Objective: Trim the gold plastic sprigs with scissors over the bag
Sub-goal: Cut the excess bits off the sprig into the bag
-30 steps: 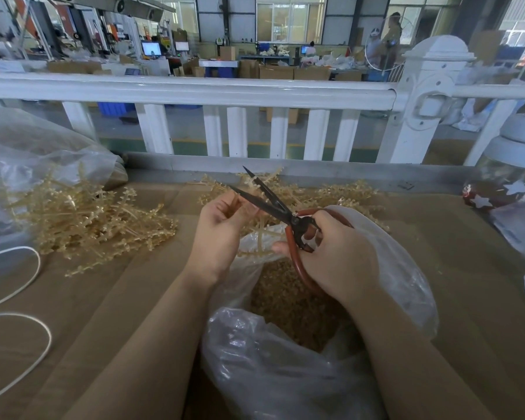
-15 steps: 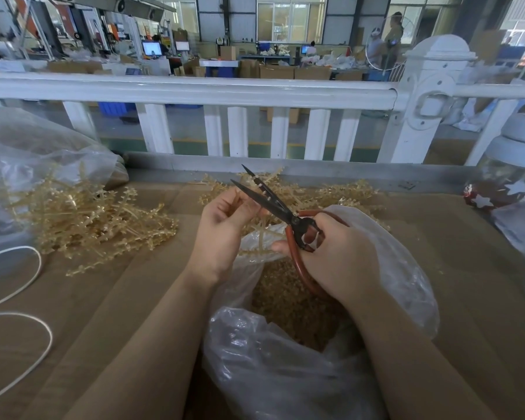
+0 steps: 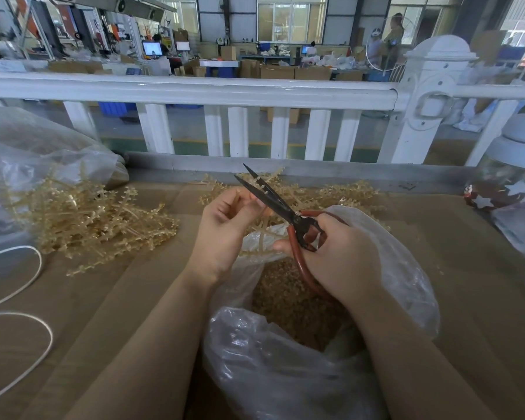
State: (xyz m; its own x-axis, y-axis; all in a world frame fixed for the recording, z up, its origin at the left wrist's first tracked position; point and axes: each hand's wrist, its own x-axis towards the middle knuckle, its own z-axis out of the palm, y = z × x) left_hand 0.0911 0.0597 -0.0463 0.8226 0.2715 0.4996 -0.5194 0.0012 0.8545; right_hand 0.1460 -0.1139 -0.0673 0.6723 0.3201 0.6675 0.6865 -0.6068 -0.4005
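My left hand (image 3: pixel 225 231) pinches a gold plastic sprig (image 3: pixel 259 237) whose stem hangs down over the open clear plastic bag (image 3: pixel 285 374). My right hand (image 3: pixel 337 256) grips the red loop handles of black-bladed scissors (image 3: pixel 270 195). The blades stand slightly apart, pointing up and left, right beside my left fingertips. Gold cut pieces (image 3: pixel 288 298) fill the bag's bottom. A pile of uncut gold sprigs (image 3: pixel 85 219) lies on the brown table at the left. More sprigs (image 3: pixel 340 195) lie behind my hands.
A white fence rail (image 3: pixel 194 89) runs along the table's far edge. A white cord (image 3: pixel 19 313) loops at the left. Another clear bag (image 3: pixel 28 153) lies far left. A glass jar with white stars (image 3: pixel 509 183) stands at the right.
The scissors' blades have closed a little and both hands have shifted slightly; the sprig stays pinched in my left hand.
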